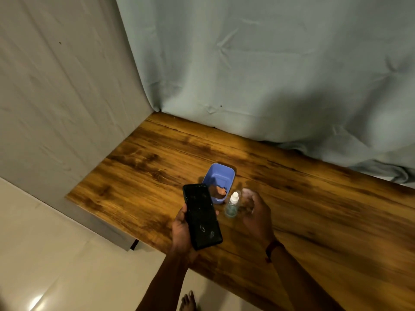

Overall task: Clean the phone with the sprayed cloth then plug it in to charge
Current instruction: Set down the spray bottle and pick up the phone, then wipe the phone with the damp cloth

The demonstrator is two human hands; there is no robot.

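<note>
right hand [253,212] fingertips motion-blurred, foot [188,302] cut by bottom edge

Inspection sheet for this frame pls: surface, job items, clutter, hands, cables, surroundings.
Surface: wooden table, grain with dark patches.
Job's things: phone, smudged screen up; spray bottle upright on the table, white cap; brownish cloth lying in the blue tub.
Clutter: nothing seen.
Hands: left hand grips the phone; right hand beside the spray bottle, blurred, grip unclear.
Cables: nothing seen; no charger in view.
Surroundings: grey-blue sheet behind, pale panel to the left, tiled floor, bare foot.
</note>
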